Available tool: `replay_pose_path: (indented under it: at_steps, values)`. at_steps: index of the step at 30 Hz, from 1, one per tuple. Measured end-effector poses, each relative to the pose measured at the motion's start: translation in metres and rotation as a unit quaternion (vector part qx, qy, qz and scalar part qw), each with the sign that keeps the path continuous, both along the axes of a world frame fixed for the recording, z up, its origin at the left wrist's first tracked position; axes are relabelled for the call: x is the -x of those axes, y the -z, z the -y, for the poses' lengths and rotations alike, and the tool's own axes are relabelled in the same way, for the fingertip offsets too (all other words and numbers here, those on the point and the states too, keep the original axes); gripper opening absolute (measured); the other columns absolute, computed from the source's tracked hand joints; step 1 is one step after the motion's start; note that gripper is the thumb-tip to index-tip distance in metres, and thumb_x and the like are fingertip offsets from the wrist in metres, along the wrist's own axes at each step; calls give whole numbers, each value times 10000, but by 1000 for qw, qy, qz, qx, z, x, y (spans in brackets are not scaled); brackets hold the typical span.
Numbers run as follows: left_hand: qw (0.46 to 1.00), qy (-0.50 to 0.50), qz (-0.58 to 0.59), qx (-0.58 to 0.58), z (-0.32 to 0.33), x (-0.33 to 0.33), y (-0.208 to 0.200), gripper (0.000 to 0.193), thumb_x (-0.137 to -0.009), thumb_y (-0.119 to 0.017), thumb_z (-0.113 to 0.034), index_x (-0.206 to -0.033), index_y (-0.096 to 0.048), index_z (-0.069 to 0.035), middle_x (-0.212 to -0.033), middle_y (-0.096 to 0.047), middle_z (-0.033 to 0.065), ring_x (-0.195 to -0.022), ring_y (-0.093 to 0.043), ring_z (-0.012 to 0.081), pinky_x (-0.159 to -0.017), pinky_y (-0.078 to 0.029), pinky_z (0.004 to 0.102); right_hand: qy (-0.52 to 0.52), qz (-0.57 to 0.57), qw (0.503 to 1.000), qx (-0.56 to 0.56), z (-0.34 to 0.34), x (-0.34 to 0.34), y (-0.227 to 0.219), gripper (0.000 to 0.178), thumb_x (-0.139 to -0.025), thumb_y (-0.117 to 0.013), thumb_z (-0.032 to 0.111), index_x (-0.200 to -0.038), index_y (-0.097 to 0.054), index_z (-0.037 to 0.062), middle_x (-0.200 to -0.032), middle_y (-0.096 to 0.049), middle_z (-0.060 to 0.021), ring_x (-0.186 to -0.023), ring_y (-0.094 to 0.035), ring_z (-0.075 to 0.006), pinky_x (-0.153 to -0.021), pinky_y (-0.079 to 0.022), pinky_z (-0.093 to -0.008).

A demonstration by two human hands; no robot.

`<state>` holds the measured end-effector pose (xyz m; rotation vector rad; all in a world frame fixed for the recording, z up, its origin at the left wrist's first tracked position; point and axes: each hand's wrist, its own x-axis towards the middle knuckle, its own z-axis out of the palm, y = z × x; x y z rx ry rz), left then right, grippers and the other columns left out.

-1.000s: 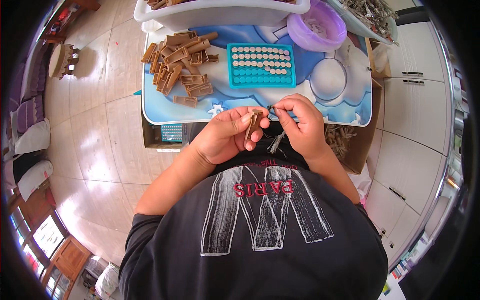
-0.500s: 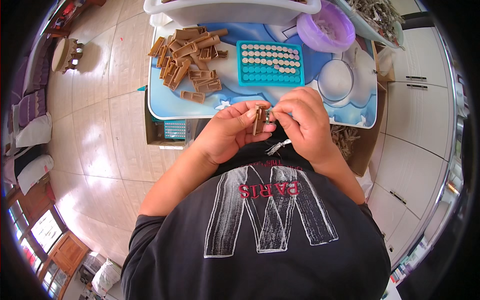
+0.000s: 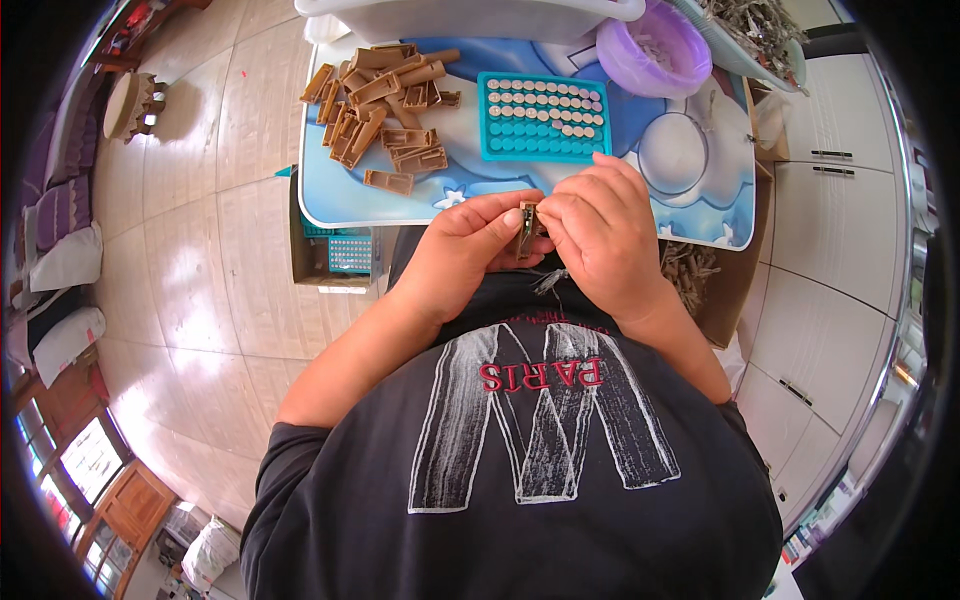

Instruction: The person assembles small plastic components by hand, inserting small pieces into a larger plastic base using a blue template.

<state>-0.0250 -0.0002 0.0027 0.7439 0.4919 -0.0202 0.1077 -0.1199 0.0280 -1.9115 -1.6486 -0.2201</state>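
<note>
Close to my body, just off the table's near edge, my left hand (image 3: 462, 242) grips a small brown plastic casing (image 3: 526, 232) between thumb and fingers. The casing stands upright, and a small dark and metallic part shows inside its open side. My right hand (image 3: 608, 238) is closed against the casing's right edge, thumb and forefinger pinched together. What sits between those fingertips is hidden. Beyond my hands lies a teal tray (image 3: 486, 156) with rows of small round pale discs; its nearer rows show bare teal spots. Left of the tray is a heap of similar brown casings (image 3: 378, 92).
A blue patterned table (image 3: 340, 205) carries these. At its back stand a white bin (image 3: 470, 22), a purple bowl (image 3: 612, 62) and a basin of grey strands (image 3: 745, 30). A round clear disc (image 3: 675, 155) lies right. Below left, a box holds teal trays (image 3: 350, 255).
The casing has turned so its open side faces me. The metallic part, earlier sticking out at its right, now shows inside. My right fingers have closed in on the casing's edge.
</note>
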Motion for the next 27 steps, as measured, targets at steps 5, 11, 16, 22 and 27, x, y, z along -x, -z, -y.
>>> replay_pose_path:
  at_steps: [5,11,16,22,27]
  values:
    - [1000,-1,-23,-17,2,-2,-7,341,-965,-472,-175,-1248,-500,12,-1047,-616,87,-905,-617,154,-829,-522,290,-2,15,1000,16,0,0,0,113,-716,-648,125,-789,-571,87,-823,-577,-31,-830,-571,-211,-917,-416,-438]
    - [999,10,-26,-31,1,-2,-9,324,-968,-463,-180,-1218,-523,17,-1000,-623,75,-883,-615,136,-816,-522,284,-5,-74,997,20,5,1,4,180,-713,-690,125,-860,-601,74,-831,-586,-59,-830,-572,-244,-921,-418,-445]
    - [1000,4,-24,-18,3,-4,-11,293,-976,-441,-175,-1170,-543,20,-1001,-622,77,-880,-617,133,-814,-522,286,-10,-173,984,26,8,6,6,274,-704,-728,148,-919,-580,62,-846,-601,-75,-823,-572,-271,-931,-415,-461]
    - [998,-60,-13,-13,6,-7,-1,257,-976,-436,-164,-1126,-525,25,-1031,-620,119,-904,-621,168,-815,-520,296,-5,-110,994,2,9,11,3,334,-624,-771,171,-843,-530,95,-821,-570,-40,-799,-549,-253,-829,-404,-424]
    - [992,-107,-44,-53,6,-8,-3,286,-973,-448,-194,-1165,-507,10,-1072,-623,135,-915,-631,178,-823,-519,308,-19,-81,996,25,8,18,6,332,-606,-769,169,-823,-524,111,-788,-551,-24,-775,-541,-229,-756,-377,-382]
